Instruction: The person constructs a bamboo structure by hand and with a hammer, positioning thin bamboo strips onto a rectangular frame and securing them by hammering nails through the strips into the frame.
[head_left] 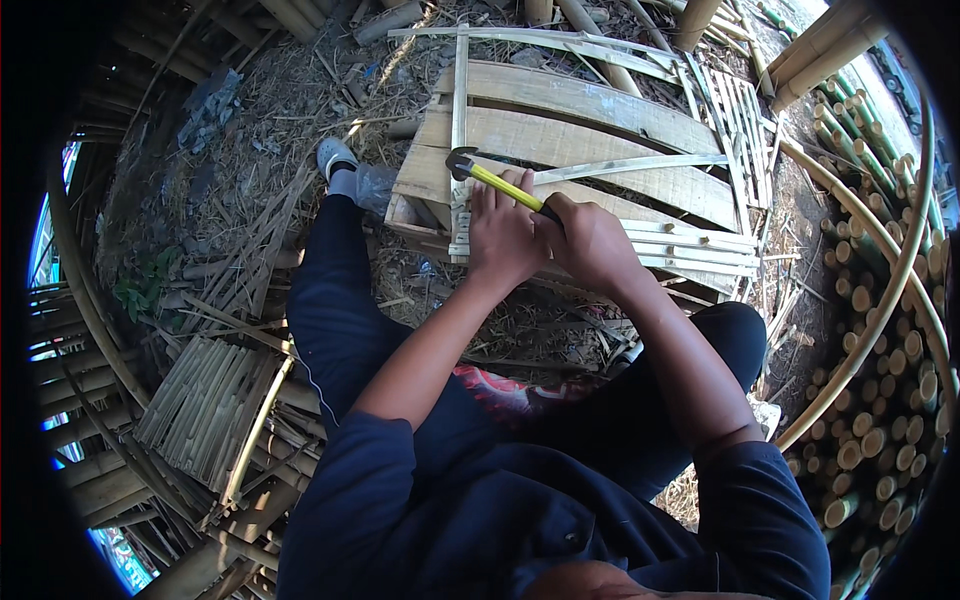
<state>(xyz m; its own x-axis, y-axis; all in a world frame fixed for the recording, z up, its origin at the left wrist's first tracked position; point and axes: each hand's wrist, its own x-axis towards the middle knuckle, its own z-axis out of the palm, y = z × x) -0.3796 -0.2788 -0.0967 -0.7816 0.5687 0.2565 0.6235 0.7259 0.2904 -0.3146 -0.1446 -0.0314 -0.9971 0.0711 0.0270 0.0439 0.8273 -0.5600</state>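
Observation:
A hammer [502, 187] with a yellow shaft and dark grip is held in my right hand [590, 240], fingers wrapped around its lower end. Its dark head [460, 163] is over the upright bamboo strip [460, 110] at the left end of a slatted wooden panel [570, 140]. My left hand [505, 235] lies just beneath the shaft, fingers stretched out over the panel's left end and partly covered by the hammer. A slanting bamboo strip [640, 165] runs across the boards to my left fingers. Several pale strips [690, 240] lie along the panel's near side.
Cut bamboo poles [875, 430] are stacked at the right, with a curved cane [900, 290] in front of them. Short bamboo slats [205, 400] form a bundle at the lower left. Straw and scraps cover the ground [250, 190]. My shoe [335, 155] rests left of the panel.

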